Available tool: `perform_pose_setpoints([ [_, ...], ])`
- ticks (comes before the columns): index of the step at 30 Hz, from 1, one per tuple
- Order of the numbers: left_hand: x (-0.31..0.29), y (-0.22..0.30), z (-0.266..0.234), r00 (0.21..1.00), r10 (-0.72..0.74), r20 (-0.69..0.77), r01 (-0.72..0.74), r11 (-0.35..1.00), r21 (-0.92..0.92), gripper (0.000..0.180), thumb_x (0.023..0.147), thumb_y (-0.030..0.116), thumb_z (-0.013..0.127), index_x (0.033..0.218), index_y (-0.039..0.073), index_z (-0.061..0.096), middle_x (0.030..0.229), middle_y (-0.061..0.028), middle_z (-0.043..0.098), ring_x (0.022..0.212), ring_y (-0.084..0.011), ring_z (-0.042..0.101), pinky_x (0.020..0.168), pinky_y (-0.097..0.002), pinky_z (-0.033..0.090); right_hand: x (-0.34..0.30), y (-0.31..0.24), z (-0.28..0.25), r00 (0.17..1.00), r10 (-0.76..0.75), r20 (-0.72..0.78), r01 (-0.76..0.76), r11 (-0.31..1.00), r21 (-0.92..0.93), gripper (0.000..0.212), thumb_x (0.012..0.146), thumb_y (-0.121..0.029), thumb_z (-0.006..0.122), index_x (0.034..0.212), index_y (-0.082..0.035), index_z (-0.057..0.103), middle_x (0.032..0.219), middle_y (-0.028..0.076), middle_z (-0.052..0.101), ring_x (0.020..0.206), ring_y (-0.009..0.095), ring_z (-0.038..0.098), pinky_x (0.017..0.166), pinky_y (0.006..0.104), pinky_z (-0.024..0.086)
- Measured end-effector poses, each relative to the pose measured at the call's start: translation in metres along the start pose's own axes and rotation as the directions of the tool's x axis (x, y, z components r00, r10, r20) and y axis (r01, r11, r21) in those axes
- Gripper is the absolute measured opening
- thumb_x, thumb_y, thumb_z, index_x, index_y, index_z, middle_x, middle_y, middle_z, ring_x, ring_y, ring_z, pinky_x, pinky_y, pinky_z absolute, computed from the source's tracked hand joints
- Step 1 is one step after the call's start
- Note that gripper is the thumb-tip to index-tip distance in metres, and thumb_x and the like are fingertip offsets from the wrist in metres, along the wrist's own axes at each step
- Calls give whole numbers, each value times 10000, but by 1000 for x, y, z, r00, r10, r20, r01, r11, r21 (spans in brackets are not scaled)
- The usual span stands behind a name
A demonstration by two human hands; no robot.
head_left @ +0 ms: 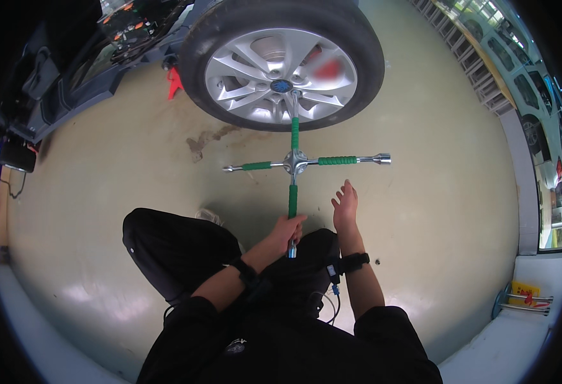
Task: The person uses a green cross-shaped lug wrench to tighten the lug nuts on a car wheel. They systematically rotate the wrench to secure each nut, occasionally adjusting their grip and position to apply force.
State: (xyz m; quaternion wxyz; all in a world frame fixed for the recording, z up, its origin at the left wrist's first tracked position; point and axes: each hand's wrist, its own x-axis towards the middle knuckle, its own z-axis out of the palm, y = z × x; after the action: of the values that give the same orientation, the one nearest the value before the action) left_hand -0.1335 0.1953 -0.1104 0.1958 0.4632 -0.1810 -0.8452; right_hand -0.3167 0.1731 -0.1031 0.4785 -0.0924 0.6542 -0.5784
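A cross-shaped lug wrench [337, 160] with green grips and chrome ends reaches from my lap to the car wheel [245, 61]. Its far end meets the silver rim just below and right of the blue center cap [281, 86]; whether the socket sits on a nut is too small to tell. My left hand [287, 232] is wrapped round the near arm, just above its chrome tip. To the right, my right hand [346, 203] is raised and holds nothing. Its fingers are loosely spread, apart from the wrench's right arm.
A red stand [174, 83] is on the floor left of the tire. Beyond it is an open car body [92, 86]. A brown stain [204, 142] marks the floor. At right, a long bench [469, 48] runs along the wall, and a yellow-and-red item [522, 293] rests lower down.
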Motion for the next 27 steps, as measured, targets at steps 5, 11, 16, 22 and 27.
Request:
perform_pose_setpoints([
  [5, 4, -6, -12, 1000, -5, 25, 6, 999, -39, 320, 920, 235, 581, 689, 156, 374, 521, 58, 331, 431, -69, 328, 436, -273, 282, -15, -29, 21, 926, -346, 149, 317, 930, 187, 683, 982, -442, 412, 1476, -27, 185, 1497, 178, 271, 1397, 317, 248, 1127, 487, 194],
  [11, 33, -23, -20, 988, 117, 103, -110, 992, -68, 345, 932, 244, 569, 642, 165, 400, 512, 51, 394, 418, -107, 386, 431, -269, 317, -80, -49, 163, 313, -862, 399, 949, 264, -174, 890, 880, -343, 600, 1484, 26, 61, 1541, 263, 72, 1434, 366, 95, 1152, 423, 119],
  [16, 36, 0, -40, 972, -111, 209, 134, 986, -100, 388, 917, 257, 583, 630, 166, 339, 501, 50, 306, 412, -85, 302, 419, -269, 277, -138, -19, 207, 203, 804, 559, 855, 132, -501, 529, 838, -542, 573, 1012, -57, 690, 846, 83, 701, 814, 263, 664, 755, 414, 510],
  [22, 26, 5, -17, 986, 51, 158, -47, 998, -33, 322, 906, 237, 577, 682, 161, 358, 517, 62, 287, 431, -67, 282, 423, -260, 260, -176, -31, 109, 157, -262, 952, 805, 593, 31, 240, 898, -206, 581, 974, 15, 638, 878, 134, 662, 782, 252, 639, 736, 348, 492],
  [27, 29, -3, -3, 968, 137, 212, -105, 982, -155, 302, 902, 230, 581, 689, 157, 380, 548, 57, 324, 463, -71, 327, 443, -251, 292, -157, -15, 16, 730, -284, 621, 563, 766, -311, 234, 883, -120, 584, 1080, 4, 599, 921, 96, 634, 883, 218, 622, 803, 333, 486],
])
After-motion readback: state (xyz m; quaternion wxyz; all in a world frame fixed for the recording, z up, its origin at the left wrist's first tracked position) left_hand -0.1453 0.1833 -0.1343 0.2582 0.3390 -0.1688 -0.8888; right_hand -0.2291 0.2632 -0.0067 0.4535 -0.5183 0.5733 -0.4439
